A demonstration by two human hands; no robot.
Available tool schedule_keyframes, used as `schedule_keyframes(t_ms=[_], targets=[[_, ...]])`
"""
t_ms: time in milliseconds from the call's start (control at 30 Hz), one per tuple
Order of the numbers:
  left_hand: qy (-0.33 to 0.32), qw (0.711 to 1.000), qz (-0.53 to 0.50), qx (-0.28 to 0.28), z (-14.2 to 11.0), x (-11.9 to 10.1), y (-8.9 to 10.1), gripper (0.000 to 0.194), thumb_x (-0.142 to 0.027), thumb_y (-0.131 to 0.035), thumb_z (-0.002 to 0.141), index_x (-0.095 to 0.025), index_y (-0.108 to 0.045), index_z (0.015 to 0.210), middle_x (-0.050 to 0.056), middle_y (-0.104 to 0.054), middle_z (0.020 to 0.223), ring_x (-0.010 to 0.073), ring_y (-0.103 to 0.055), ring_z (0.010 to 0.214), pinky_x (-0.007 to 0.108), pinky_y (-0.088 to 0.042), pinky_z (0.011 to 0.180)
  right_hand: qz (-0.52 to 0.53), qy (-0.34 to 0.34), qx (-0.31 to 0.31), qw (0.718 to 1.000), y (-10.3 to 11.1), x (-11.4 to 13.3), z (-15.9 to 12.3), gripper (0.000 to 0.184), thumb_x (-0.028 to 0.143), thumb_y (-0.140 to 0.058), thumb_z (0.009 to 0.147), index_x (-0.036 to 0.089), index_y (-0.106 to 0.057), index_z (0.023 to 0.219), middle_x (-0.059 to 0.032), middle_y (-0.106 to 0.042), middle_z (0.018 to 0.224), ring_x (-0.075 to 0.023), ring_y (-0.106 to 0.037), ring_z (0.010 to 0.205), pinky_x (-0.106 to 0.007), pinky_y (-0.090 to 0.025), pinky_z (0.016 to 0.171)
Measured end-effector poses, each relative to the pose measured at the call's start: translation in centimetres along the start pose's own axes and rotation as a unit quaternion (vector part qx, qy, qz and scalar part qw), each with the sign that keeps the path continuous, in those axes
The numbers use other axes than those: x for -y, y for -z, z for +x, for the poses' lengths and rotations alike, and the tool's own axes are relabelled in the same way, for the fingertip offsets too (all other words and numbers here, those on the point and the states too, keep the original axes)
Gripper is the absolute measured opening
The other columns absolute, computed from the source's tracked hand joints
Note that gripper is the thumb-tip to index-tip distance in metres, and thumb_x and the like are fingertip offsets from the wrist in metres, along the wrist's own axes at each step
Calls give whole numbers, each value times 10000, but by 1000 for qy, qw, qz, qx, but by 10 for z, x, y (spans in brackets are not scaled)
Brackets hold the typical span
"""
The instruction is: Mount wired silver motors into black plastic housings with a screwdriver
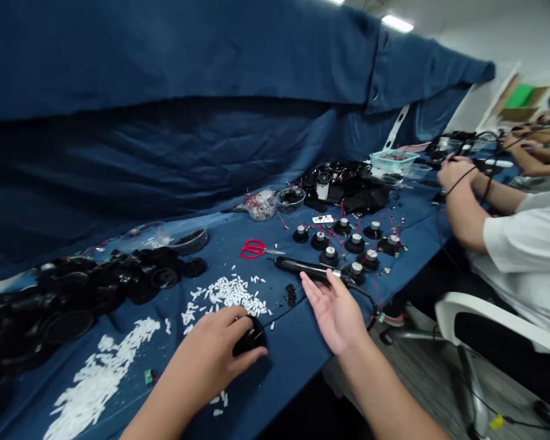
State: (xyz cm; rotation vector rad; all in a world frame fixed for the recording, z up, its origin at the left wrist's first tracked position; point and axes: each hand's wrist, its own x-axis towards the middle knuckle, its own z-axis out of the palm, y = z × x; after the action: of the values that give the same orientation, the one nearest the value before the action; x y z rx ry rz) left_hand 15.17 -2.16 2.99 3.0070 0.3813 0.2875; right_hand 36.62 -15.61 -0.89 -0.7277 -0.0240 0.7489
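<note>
The left hand [206, 360] is curled closed over a black round part [252, 336], fingers wrapped on its top and side, and the part rests on the blue cloth [279, 348] at lower centre. The right hand [334, 311] lies open and palm up, fingers spread and holding nothing, its fingertips just below a black corded wand [305, 269]. Red scissors [255, 249] lie beyond, and white bits [227, 293] are scattered between the hands and the left of the frame. As things lie, some work looks done: about nine capped units [343, 241] with red wires stand grouped at centre. Much looks left, judging by the far larger heap of black discs [73, 305] at the left, and a further black pile [343, 186] sits at upper centre. At the right edge, a co-worker's arms [467, 201] work separately over the bench.
</note>
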Motion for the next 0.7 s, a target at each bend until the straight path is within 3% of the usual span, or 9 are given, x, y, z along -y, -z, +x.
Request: schedule_keyframes(t_ms=[100, 200, 300, 400, 467, 600, 700], targets=[[1, 999, 23, -32, -3, 4, 11, 257, -486, -723, 953, -230, -706, 952, 72, -748, 1146, 272, -740, 984, 384, -586, 843, -48, -40, 50, 997, 1, 6, -10, 215, 365, -723, 902, 173, -669, 982, -134, -778, 1119, -255, -743, 1198, -416, -558, 1148], [-1, 994, 35, -107, -11, 6, 26, 306, -544, -713, 952, -241, -697, 991, 82, -753, 1195, 298, -745, 1037, 407, -578, 866, -133, -52, 121, 982, -4, 7, -28, 316, 390, -699, 933, 128, -699, 1109, -186, -761, 1199, -268, -770, 1100, -473, -617, 1031], [-11, 978, 18, -208, -19, -1, 46, 357, -578, -752, 921, -269, -691, 1089, 81, -751, 1245, 307, -735, 1098, 427, -557, 946, -234, 16, 199, 952, -19, 4, -50, 367, 404, -791, 887, 177, -751, 1173, -131, -771, 1172, -231, -748, 1014, -428, -609, 969], [-26, 964, -32, -264, -21, -17, 69, 340, -546, -788, 908, -302, -683, 1120, 51, -753, 1250, 274, -723, 1131, 399, -539, 1003, -305, 122, 283, 901, -40, 3, -65, 400, 356, -929, 735, 240, -820, 1101, -86, -772, 1152, -249, -678, 1097, -415, -517, 1066], [-46, 957, -71, -277, -20, -28, 83, 293, -507, -789, 921, -324, -687, 1126, 22, -759, 1241, 243, -723, 1122, 366, -545, 1004, -320, 177, 329, 871, -54, 6, -71, 440, 377, -965, 679, 269, -831, 1084, -70, -774, 1134, -262, -661, 1095, -422, -483, 1082], [-53, 951, -132, -275, -21, -42, 97, 290, -495, -799, 914, -365, -704, 1156, -11, -767, 1262, 241, -728, 1145, 360, -572, 1003, -325, 281, 383, 818, -69, 19, -78, 336, 481, -868, 823, 247, -816, 1060, -74, -781, 1018, -244, -683, 964, -405, -514, 969], [-26, 947, -178, -267, -26, -48, 95, 296, -517, -778, 926, -385, -708, 1182, -14, -752, 1320, 273, -709, 1220, 402, -575, 1040, -309, 271, 377, 830, -65, 28, -86, 333, 425, -885, 823, 234, -798, 1083, -60, -789, 1037, -220, -712, 959, -354, -531, 910]])
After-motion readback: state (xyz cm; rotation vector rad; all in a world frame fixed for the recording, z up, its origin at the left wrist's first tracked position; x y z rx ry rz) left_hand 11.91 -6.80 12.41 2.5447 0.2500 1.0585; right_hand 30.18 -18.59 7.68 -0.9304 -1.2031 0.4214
